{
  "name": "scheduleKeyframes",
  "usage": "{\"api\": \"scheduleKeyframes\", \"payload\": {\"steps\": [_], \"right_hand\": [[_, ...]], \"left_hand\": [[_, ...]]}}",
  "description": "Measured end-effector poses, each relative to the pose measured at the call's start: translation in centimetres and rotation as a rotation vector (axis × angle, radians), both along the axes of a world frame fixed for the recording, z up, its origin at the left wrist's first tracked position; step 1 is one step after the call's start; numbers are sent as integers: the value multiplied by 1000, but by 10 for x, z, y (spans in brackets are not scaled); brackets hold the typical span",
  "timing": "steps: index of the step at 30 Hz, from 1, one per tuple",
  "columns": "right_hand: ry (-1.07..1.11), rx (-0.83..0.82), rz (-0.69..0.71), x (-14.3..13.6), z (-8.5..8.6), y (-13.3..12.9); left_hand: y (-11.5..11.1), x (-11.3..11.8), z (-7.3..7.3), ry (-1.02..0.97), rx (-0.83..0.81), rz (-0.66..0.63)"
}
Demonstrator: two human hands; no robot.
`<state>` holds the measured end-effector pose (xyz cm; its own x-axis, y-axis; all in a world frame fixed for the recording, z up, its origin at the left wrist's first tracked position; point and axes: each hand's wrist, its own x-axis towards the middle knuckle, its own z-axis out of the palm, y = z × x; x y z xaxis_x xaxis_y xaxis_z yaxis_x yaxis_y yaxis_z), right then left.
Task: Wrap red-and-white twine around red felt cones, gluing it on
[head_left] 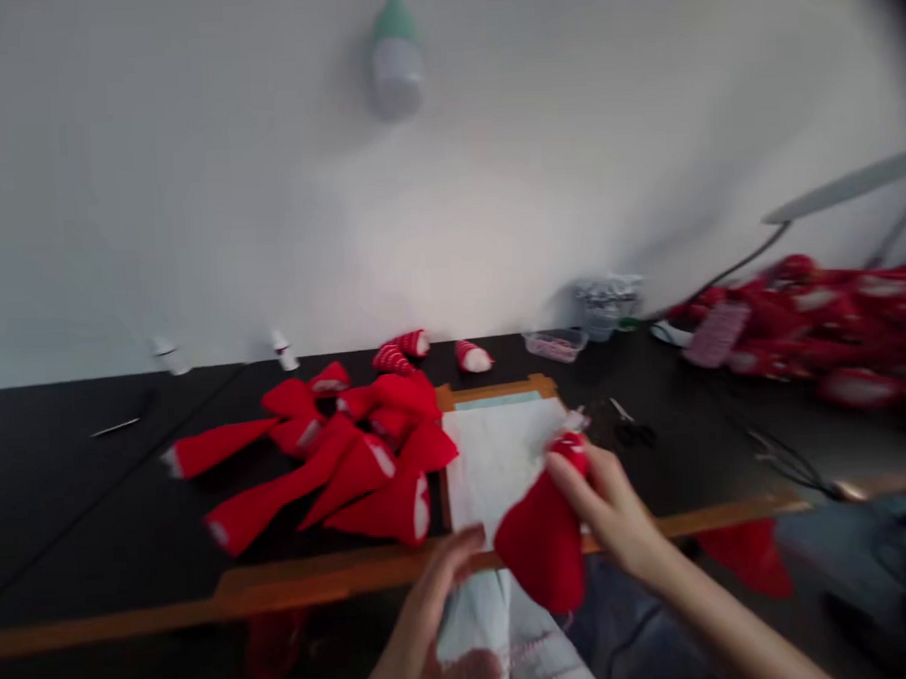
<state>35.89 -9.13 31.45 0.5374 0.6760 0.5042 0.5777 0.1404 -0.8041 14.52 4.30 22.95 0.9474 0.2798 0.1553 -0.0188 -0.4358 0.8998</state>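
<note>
A red stuffed cloth piece [543, 541] hangs from my right hand [606, 498], whose thumb and fingers are wrapped round its narrow upper end, over the table's front edge. To its left, my left hand [442, 610] has its fingers apart and holds nothing. Behind the red piece lies a white sheet [495, 448] on a taped board. Several red cone-shaped pieces with white ends [369, 473] are heaped left of the sheet. The picture is blurred by motion.
Two striped pieces [394, 356] and another [473, 357] lie near the wall. Scissors [633, 427], a clear tray [556, 344] and a pile of red items [820, 333] are on the right. Two white bottles [284, 350] [169, 355] stand back left.
</note>
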Motion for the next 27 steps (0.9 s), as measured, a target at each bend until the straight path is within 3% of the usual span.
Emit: {"api": "scheduleKeyframes", "payload": {"steps": [3, 6, 9, 12, 15, 19, 22, 27], "right_hand": [[-101, 13, 22, -3, 1, -1], [-55, -16, 149, 4, 3, -12], [179, -106, 355, 19, 2, -33], [324, -150, 352, 29, -6, -46], [530, -127, 390, 29, -17, -42], [915, -132, 562, 23, -31, -30], [1002, -192, 639, 19, -38, -22], [1215, -230, 918, 8, -44, -11]], "left_hand": [[-13, 57, 48, -103, -29, -28], [-12, 96, 66, -110, 46, -137], [4, 118, 62, -378, 323, -30], [21, 130, 54, -649, 647, 125], [27, 138, 51, -813, 853, 265], [24, 143, 50, -922, 968, 460], [21, 146, 48, -988, 1037, 551], [18, 148, 37, -1067, 1054, 618]]}}
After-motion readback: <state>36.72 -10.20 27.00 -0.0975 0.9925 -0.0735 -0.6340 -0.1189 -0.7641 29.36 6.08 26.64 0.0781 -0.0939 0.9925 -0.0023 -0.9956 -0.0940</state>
